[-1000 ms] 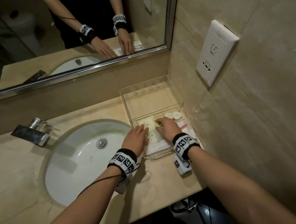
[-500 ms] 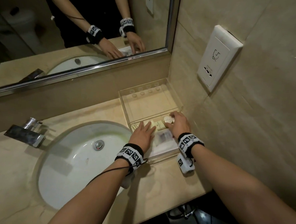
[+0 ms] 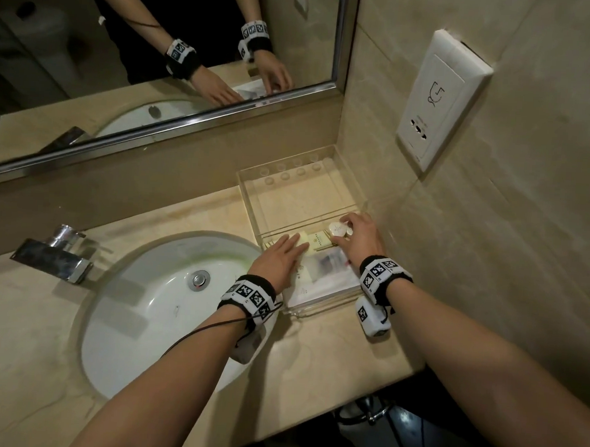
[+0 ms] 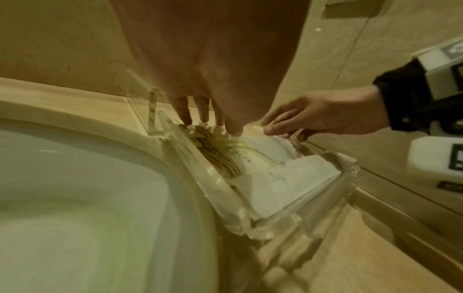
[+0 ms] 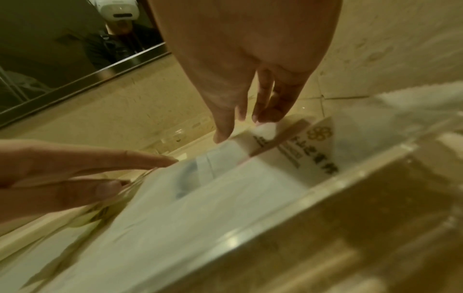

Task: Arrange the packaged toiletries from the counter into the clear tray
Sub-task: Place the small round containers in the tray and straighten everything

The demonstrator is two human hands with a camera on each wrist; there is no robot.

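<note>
A clear tray stands on the counter against the right wall, its far half bare. Flat white and cream packets lie stacked in its near half. My left hand rests flat on them with straight fingers, over a brown-striped packet. My right hand is at the tray's right side, thumb and fingers curled round a small round white packet. In the right wrist view its fingertips touch that white packet above a printed sachet.
The white sink basin with its drain lies left of the tray, the chrome faucet further left. A mirror runs along the back wall. A white wall socket sits above the tray. The counter's front edge is near.
My right hand has moved from the cream packet to the tray's right side and closed on the round white packet. My left hand has stayed flat on the packets.
</note>
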